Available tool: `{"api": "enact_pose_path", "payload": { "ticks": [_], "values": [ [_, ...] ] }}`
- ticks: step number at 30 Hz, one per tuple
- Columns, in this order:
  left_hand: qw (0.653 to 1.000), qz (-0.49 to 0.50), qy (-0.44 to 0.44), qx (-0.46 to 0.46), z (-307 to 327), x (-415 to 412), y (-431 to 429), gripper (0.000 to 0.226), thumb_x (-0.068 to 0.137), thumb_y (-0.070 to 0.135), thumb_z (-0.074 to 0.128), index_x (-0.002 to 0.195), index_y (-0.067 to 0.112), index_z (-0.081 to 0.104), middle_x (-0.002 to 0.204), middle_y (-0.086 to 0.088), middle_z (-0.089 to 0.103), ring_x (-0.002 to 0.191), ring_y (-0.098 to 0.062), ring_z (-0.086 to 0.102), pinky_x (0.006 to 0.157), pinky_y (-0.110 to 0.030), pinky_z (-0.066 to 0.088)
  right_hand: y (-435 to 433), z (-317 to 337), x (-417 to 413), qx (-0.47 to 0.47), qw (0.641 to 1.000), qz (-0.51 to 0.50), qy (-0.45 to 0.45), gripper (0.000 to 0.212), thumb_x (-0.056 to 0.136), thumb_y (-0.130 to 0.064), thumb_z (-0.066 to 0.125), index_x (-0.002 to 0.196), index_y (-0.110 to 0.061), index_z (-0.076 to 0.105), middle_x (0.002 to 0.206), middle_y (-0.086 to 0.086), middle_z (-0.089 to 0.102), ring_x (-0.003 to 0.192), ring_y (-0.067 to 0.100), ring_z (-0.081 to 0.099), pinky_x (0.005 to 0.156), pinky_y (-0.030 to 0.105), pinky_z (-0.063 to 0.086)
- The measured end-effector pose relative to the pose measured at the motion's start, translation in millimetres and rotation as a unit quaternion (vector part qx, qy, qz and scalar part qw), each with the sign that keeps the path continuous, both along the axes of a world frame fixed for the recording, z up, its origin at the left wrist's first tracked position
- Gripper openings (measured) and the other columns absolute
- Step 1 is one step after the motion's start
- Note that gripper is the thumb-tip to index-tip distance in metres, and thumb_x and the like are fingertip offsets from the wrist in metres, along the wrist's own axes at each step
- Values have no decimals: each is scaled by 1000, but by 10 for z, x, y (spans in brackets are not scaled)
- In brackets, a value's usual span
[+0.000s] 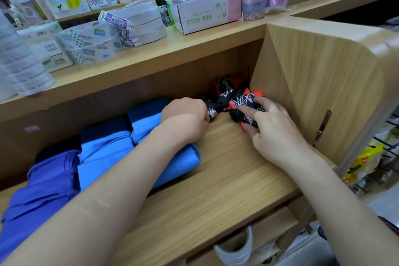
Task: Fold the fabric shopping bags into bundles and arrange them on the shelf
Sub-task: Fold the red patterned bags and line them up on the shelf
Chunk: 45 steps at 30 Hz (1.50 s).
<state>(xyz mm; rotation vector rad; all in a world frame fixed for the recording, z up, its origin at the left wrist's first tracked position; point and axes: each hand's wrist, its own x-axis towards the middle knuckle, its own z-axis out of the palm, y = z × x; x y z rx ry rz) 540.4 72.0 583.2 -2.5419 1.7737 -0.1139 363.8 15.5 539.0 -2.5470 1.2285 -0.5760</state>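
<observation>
While the patterned bag bundle (244, 103) is gripped by left hand (185, 119) and right hand (272, 127) beside the shelf wall (302, 93), arranging seems underway; release is called for next.

wooden shelf (216, 168), blue bundles (103, 147), patterned bundles (244, 101)

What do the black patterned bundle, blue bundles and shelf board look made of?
Black patterned bundle: thin fabric, probably synthetic; matte, white line print, orange trim, scrunches tightly.
Blue bundles: soft matte fabric, smooth rounded folds; fibre unclear.
Shelf board: light wood-grain surface, slight sheen; likely laminate, could be veneer.
</observation>
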Motion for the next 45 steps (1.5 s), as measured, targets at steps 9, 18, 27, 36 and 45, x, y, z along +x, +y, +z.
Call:
{"api": "enact_pose_path", "payload": {
  "ticks": [9, 18, 27, 36, 45],
  "values": [
    [998, -47, -11, -33, 51, 60, -61, 17, 89, 37, 65, 102, 28, 58, 98, -1, 63, 94, -29, 59, 72, -33, 46, 35, -38, -98, -15, 999, -19, -38, 43, 98, -32, 54, 141, -32, 51, 148, 0, 42, 130, 25, 34, 105, 31, 31],
    [996, -23, -22, -87, -157, 95, -149, 19, 86, 30, 65, 82, 20, 49, 92, -6, 65, 93, -34, 61, 68, -34, 43, 115, -20, -73, 30, 999, -22, 4, 55, 99, -39, 50, 151, -31, 33, 155, 2, 26, 136, 27, 29, 108, 38, 33],
    [988, -81, 43, -121, 89, -308, 182, 18, 88, 26, 52, 91, 21, 69, 93, -3, 71, 91, -29, 64, 79, -36, 52, 334, -98, -283, 19, 986, -9, -167, 47, 95, -26, 59, 141, -29, 51, 139, -1, 50, 126, 19, 45, 107, 38, 40],
    [952, -205, 117, -195, -273, -1309, 684, 25, 95, 35, 47, 95, 20, 67, 91, -2, 70, 89, -30, 63, 71, -41, 51, 817, -240, -1051, -17, 952, -46, -303, 29, 91, -25, 58, 119, -30, 66, 106, -20, 66, 99, -4, 61, 83, 17, 50],
    [884, -413, 150, -158, -1175, -2388, 477, 7, 78, 17, 55, 81, 19, 61, 72, -2, 58, 70, -28, 62, 52, -35, 49, 918, -744, -2457, 23, 971, -209, -115, 26, 88, -11, 69, 111, -24, 74, 100, -10, 73, 89, 19, 69, 80, 25, 49]
  ]
}}
